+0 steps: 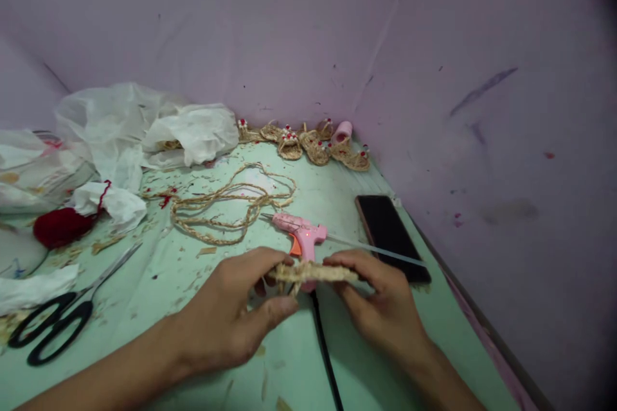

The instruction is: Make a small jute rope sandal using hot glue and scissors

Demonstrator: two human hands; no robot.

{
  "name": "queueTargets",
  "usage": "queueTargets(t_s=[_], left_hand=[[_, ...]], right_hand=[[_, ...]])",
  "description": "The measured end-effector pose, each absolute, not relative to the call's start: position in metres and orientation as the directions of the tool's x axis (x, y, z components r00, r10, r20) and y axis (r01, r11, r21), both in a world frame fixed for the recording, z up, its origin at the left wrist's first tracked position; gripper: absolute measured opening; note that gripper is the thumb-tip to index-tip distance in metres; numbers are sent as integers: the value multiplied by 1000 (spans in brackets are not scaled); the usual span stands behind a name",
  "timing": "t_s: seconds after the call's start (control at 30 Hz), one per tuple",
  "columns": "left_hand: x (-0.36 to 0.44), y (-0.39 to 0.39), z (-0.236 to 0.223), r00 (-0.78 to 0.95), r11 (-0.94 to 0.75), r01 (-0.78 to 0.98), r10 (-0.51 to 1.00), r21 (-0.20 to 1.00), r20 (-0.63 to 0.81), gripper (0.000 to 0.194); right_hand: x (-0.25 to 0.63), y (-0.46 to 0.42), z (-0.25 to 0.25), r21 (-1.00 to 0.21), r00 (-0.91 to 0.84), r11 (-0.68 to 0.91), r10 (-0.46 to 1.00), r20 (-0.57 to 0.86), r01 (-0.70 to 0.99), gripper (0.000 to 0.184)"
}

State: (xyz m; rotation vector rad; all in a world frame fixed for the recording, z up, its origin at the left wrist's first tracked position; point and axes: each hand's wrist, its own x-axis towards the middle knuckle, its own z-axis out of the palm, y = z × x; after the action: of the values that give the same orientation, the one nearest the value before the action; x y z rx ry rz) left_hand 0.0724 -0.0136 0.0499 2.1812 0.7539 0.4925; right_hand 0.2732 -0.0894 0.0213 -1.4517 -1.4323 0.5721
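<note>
Mauve walls (289, 26) behind green tabletop (149, 286), left hand (234, 308) and right hand (385, 308) closed on straw piece (319, 273)

Pale purple walls (202, 26) are meeting in a corner (383, 42) behind a table (159, 276), whose light green top is stretching back towards them. A dark streak (484, 90) and a small reddish spot (549, 155) are marking the right-hand wall (530, 115). Soft light is falling over everything; the view's right edge is looking black, perhaps only from the lens.

gun grip (307, 250) pt-hid bhd woven pc (321, 272); cord (324, 343) cut btm edge
</note>
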Motion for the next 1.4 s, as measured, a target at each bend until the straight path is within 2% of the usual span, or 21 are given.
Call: queueTargets(t_s=[0.07, 0.13, 0.23, 0.3, 0.47, 0.57, 0.83, 1.13, 1.4], left_hand=[[81, -3, 53, 717, -312, 333, 697, 890, -23, 24], [87, 7, 52, 690, -111, 251, 717, 962, -98, 32], [94, 15, 45, 644, -17, 242, 751, 970, -147, 51], [98, 15, 39, 588, -49, 275, 799, 960, -128, 51], [108, 9, 24, 515, -250, 328, 856, 911, 50, 31], [110, 8, 20, 480, -295, 350, 872, 889, 100, 20], [115, 6, 21, 499, -285, 317, 861, 904, 97, 13], [111, 5, 13, 528, -436, 375, 826, 818, 198, 17], [110, 6, 9, 515, -417, 465, 845, 781, 144, 14]], right_hand=[[277, -75, 23, -902, 254, 59, 950, 183, 428, 11], [280, -64, 23, -926, 255, 22, 959, 126, 376, 7], [283, -55, 18, -934, 256, 24, 959, 122, 355, 3], [285, -53, 12, -926, 254, 17, 960, 121, 377, 3], [289, -55, 4, -922, 214, 26, 970, 117, 387, 9], [290, -55, 3, -905, 200, 35, 971, 132, 424, 8], [291, -60, 5, -878, 232, -41, 969, 80, 476, 4], [292, -59, -3, -873, 191, 15, 974, 123, 488, 1], [291, -57, -6, -860, 192, 13, 973, 129, 510, 3]])
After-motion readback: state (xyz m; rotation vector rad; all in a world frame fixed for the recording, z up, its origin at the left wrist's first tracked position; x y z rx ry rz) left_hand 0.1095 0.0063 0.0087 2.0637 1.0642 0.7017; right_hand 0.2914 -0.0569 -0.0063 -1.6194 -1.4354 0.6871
